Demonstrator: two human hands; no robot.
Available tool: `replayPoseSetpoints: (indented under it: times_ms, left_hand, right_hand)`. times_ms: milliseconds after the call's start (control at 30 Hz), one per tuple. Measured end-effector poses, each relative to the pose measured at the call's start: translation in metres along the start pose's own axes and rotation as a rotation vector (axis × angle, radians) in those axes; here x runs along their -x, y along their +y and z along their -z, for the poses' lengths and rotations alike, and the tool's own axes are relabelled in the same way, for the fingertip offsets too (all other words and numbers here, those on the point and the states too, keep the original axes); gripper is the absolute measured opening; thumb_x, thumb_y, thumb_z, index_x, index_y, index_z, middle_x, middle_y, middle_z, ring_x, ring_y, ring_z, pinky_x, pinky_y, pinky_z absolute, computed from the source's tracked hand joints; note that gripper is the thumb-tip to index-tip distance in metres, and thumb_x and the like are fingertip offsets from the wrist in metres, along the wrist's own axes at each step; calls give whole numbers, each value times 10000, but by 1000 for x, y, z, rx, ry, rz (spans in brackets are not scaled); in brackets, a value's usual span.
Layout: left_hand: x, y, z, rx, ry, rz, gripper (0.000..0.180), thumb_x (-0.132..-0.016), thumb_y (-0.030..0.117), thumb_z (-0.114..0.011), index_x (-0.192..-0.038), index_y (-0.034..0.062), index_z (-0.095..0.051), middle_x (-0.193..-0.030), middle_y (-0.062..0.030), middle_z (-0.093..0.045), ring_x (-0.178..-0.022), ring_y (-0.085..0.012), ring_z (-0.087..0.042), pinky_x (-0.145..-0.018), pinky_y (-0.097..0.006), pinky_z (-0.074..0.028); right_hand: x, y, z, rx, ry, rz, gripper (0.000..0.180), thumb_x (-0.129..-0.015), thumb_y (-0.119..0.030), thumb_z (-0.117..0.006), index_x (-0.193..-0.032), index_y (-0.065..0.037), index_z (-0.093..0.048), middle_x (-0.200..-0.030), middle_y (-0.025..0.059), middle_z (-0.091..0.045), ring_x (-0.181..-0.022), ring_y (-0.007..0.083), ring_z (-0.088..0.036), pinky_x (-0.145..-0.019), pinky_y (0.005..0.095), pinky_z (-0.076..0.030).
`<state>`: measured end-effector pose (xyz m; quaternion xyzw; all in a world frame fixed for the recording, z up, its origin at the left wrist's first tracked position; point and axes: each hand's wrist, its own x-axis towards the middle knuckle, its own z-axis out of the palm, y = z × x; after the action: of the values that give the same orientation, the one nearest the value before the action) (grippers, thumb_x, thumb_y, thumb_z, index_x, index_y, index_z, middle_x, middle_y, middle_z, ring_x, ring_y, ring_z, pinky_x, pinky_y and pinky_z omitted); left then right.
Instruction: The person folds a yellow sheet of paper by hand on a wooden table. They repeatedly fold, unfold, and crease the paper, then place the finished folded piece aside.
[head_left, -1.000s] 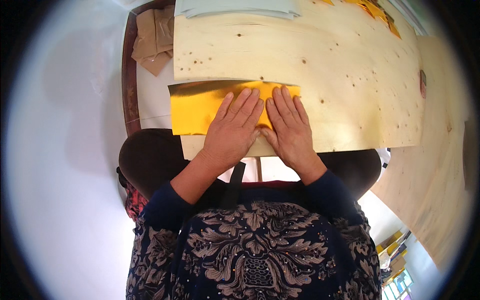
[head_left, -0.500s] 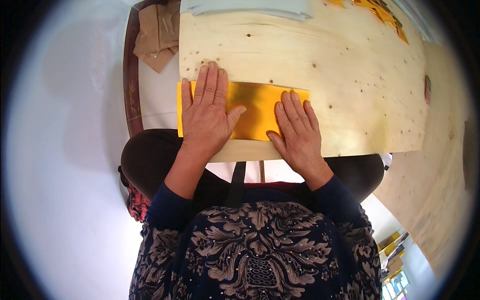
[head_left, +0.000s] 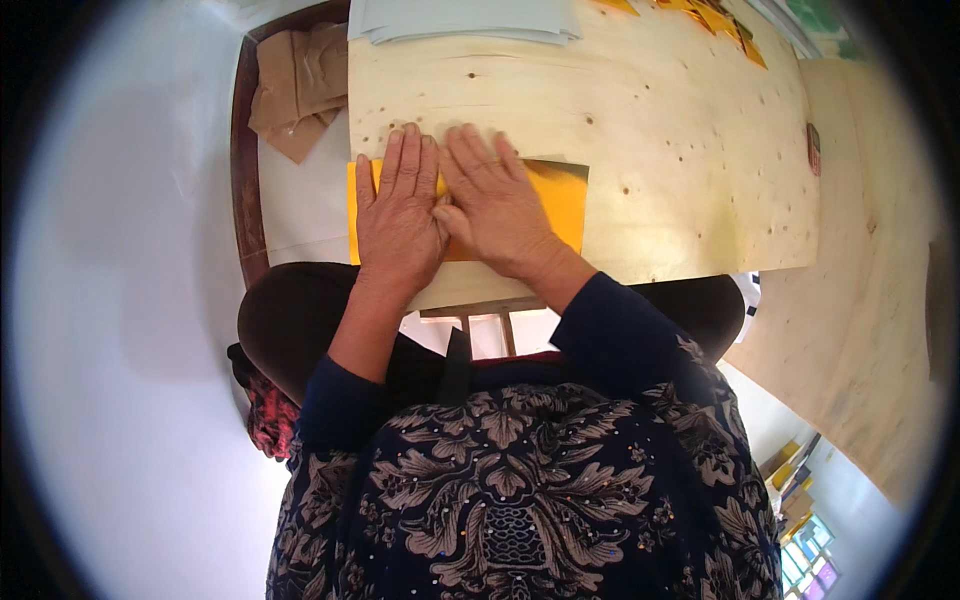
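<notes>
A: Listing item one: yellow sheet [head_left: 560,200], flat on the counter [head_left: 650,130], its near-left part under both hands, its far-right corner bare.

B: Hands?

A: Left hand [head_left: 398,215]: spread flat, palm down, fingers straight and close together, gripping nothing, pressing the sheet's left part. Right hand [head_left: 495,205]: likewise flat and open, touching the left hand along the thumb side, covering the sheet's middle.

B: Surroundings?

A: Beyond the fingertips: bare pale plywood with small dark knots. Farther beyond them, at the counter's far edge: a stack of pale grey-blue sheets [head_left: 465,18]. Far to the right of the right hand: scraps of yellow paper [head_left: 720,18]. Left of the left hand, off the plywood: crumpled brown paper [head_left: 300,90] on a white surface with a dark wooden rim [head_left: 243,190].

B: Step in hand?

A: By my judgement, flattening or creasing; the palms bear down on the sheet, which looks doubled over, though the fold line is hidden beneath them.

B: Next move?

A: Probably even pressure drawn outward from between the hands toward the sheet's edges, with one palm anchoring so that the sheet does not slide on the smooth plywood. The left edge overhangs the board slightly, so support there is poor.
</notes>
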<state>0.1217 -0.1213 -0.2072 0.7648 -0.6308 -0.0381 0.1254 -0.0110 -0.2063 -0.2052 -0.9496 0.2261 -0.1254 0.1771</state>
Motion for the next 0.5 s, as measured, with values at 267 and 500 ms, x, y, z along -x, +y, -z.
replayPoseSetpoints:
  times_ms: [267, 500]
  left_hand:
    - [7, -10, 5, -36, -20, 106, 681, -959, 382, -503, -1509, 38, -294, -1584, -138, -254, -1480, -274, -199, -1181, -530, -67]
    - [9, -13, 10, -113, -35, 132, 705, -963, 429, -491, -1511, 36, -287, -1591, -136, -241, -1482, -278, -193, -1180, -531, -60]
  right_hand:
    - [12, 9, 15, 216, -106, -14, 662, -937, -430, -519, -1464, -53, -384, -1570, 130, -282, -1474, 285, -202, -1199, 494, -90]
    - [14, 12, 12, 245, -81, 4, 642, -940, -457, -502, -1444, -65, -431, -1562, 138, -299, -1474, 297, -197, -1196, 508, -62]
